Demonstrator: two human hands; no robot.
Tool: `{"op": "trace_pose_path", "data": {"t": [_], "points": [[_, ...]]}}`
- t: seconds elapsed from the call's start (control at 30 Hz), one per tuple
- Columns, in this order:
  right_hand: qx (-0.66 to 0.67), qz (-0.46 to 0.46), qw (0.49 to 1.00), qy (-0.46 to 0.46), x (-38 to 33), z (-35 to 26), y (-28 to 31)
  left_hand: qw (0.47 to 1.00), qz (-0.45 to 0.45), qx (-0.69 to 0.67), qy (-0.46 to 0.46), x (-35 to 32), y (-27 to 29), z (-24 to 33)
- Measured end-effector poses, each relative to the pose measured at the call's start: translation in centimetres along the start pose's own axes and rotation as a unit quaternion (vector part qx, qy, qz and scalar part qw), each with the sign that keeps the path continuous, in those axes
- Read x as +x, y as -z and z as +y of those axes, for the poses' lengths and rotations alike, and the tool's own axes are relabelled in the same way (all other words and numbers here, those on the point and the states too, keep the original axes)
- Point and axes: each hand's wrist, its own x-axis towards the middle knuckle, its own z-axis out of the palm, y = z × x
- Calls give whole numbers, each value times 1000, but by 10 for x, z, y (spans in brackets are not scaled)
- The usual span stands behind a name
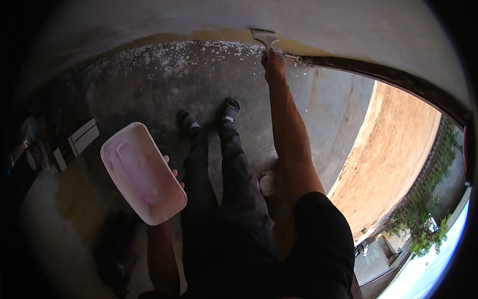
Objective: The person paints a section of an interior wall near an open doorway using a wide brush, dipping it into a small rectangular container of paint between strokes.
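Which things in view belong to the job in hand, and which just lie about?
In use:
wide flat tool, right hand, at the wall
pale pink tub, left hand

Seemingly lying about:
white panelled object, left
pale object by the right leg, kind unclear

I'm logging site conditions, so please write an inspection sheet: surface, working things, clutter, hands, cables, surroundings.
Surface: grey floor, white-spattered near the wall.
Working things: pinkish-white rectangular tub; flat, wide-ended hand tool at the wall.
Clutter: white panels at far left.
Hands: left hand holds the tub, mostly hidden behind it; right hand grips the tool's handle.
Cables: nothing seen.
Surroundings: orange-brown ground and greenery at right.
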Motion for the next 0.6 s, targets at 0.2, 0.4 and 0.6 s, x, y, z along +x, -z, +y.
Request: {"op": "trace_pose_path", "data": {"t": [0.2, 0.4, 0.6], "points": [[36, -7, 999, 38, -53, -48, -10, 999, 21, 45, 15, -4, -3, 16], [62, -10, 991, 119, -137, -109, -15, 998, -33, 41, 40, -1, -5, 27], [80, -75, 977, 184, -191, -124, -9, 997, -29, 29, 59, -3, -14, 50]]}}
